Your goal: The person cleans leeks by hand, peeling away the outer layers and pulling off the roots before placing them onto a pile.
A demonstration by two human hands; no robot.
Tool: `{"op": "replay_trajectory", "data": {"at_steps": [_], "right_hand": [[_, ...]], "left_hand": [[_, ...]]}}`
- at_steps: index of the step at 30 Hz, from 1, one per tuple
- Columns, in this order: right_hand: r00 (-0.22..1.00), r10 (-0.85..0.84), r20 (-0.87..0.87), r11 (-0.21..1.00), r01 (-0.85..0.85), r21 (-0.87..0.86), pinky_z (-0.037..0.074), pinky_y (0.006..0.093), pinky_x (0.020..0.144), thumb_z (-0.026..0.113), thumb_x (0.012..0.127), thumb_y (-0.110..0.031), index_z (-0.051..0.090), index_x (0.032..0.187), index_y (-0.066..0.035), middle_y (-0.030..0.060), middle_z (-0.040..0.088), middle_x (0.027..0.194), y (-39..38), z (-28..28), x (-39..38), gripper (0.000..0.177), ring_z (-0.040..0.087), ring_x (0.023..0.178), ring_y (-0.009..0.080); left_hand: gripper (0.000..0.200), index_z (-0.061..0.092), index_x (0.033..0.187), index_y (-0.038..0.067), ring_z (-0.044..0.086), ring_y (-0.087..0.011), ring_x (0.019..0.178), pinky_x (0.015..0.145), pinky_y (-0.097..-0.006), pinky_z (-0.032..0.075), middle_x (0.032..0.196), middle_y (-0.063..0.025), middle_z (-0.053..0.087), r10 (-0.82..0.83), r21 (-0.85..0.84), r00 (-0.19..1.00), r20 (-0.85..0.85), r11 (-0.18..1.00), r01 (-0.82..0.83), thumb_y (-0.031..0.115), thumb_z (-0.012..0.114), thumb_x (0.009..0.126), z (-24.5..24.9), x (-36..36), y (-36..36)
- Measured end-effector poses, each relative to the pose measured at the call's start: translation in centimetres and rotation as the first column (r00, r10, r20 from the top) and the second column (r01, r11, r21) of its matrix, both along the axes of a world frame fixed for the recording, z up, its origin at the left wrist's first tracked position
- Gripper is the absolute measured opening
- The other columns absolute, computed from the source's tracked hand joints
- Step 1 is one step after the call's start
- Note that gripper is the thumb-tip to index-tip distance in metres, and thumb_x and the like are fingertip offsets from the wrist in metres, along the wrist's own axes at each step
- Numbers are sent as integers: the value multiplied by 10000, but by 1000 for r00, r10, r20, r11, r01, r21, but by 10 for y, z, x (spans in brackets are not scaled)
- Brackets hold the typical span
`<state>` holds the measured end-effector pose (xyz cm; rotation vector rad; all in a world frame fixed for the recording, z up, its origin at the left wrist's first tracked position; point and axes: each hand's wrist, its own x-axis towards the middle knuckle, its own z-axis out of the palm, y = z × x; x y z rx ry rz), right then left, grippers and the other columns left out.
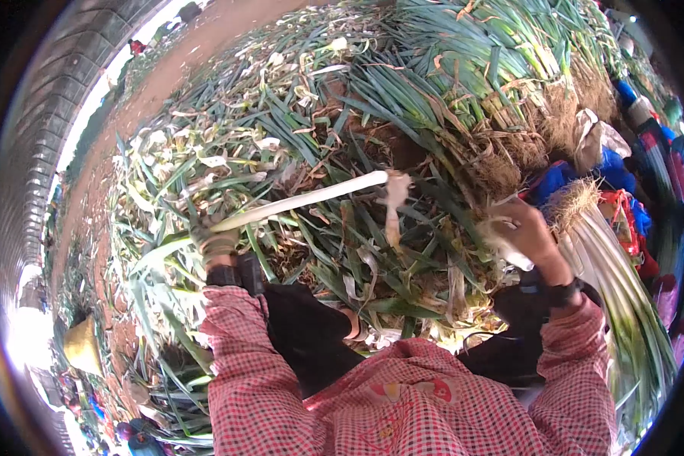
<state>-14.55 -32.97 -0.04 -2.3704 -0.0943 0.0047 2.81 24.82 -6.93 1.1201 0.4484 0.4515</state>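
- The left hand (217,240), left of the frame's middle, has its fingers closed around the greenish end of a leek (311,199).
- The leek's white shaft slants up from that hand to just above the middle of the frame, where its root end lies; a pale, ragged strip (393,216) hangs down there.
- The right hand (530,234), right of the middle, is blurred, its fingers bent; a whitish piece (515,257) shows just below them, and I cannot tell whether they grip it.
- Dark bands circle both wrists, with red-and-white checked sleeves (251,365) below, reaching the bottom edge.
- Under and around the leek, loose green leaves (334,266) cover the middle of the frame.
- At the right, a bundle of white-stemmed leeks (615,281) lies with its roots upward in the frame.
- In the upper right, a heap of untrimmed leeks (479,53) shows brown, shaggy roots.
- Toward the upper left run bare brown ground (197,49) and a ribbed, curved covering (61,91).
- A yellow object (82,346) sits lower left.
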Motion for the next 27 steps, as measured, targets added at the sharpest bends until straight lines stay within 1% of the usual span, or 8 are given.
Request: {"op": "replay_trajectory", "data": {"at_steps": [4, 11, 14, 18, 23, 24, 26, 27], "right_hand": [[902, 103, 418, 945, 43, -324, 281, 460, 977, 749, 621, -182, 565, 1183, -115, 134, 442, 1282, 56, 32, 6, 595, 394, 1202, 304], [851, -259, 457, 964, 254, 73, 250, 469, 1029, 843, 530, -171, 103, 1434, -71, 218, 309, 1381, 60, 17, 45, 1172, 306, 1278, 331], [989, -140, 41, 501, 35, 865, 455, 370, 826, 785, 693, -147, 174, 1394, -47, 106, 557, 1075, 59, 4, 52, 936, 554, 975, 230], [992, 71, -102, 2, 102, 995, 386, 240, 481, 691, 759, -23, 441, 1208, -80, 9, 554, 786, 76, 37, 27, 517, 462, 518, 84], [974, -210, -79, 376, 155, 914, 219, 218, 370, 421, 928, -440, 519, 1194, -38, 5, 570, 643, 51, 69, 5, 492, 265, 397, 40], [940, -304, -155, 381, 269, 885, 214, 220, 370, 426, 931, -438, 555, 1151, -20, 10, 578, 639, 49, 69, 5, 490, 263, 393, 38], [953, -262, -153, 374, 246, 894, 217, 220, 370, 455, 930, -419, 614, 1021, -5, 3, 562, 617, 30, 58, 0, 453, 296, 395, 38], [950, -280, -141, 425, 255, 869, 221, 218, 371, 484, 924, -396, 619, 975, -8, 2, 563, 634, 24, 52, -1, 414, 304, 395, 39]], "left_hand": [[232, 545, 768, 133, 428, -128, 567, 632, -305, 441, 585, 32, 411, -36, -571, 983, 182, 810, 135, 332, 656, 807, 69, -9, -101], [272, 413, 663, 85, 390, -189, 588, 612, -336, 409, 604, -8, 375, -98, -509, 926, 366, 812, 287, 200, 599, 825, 89, 0, -157], [260, 462, 733, 46, 479, -223, 645, 680, -407, 452, 625, -49, 441, -84, -508, 947, 310, 827, 240, 244, 574, 859, 82, 2, -157], [276, 466, 698, 85, 505, -189, 643, 725, -402, 476, 593, -20, 432, -11, -321, 983, 183, 945, 70, 258, 473, 913, 82, -1, -163], [281, 411, 624, 141, 402, -136, 594, 691, -334, 399, 584, 28, 398, -293, -556, 756, 585, 533, 637, 216, 418, 894, 48, 11, -110], [229, 414, 614, 150, 451, -154, 657, 736, -350, 397, 611, 16, 435, -461, 234, 775, 432, 887, 398, 206, 471, 828, 44, 9, -113], [189, 418, 594, 167, 549, -191, 783, 825, -381, 392, 665, -8, 509, -255, 875, 958, 134, -424, -235, 187, 576, 697, 41, 7, -125], [146, 478, 625, 169, 560, -190, 825, 863, -371, 386, 703, -14, 544, -125, 862, 992, -33, -507, -35, 205, 605, 687, 43, 5, -130]]}}
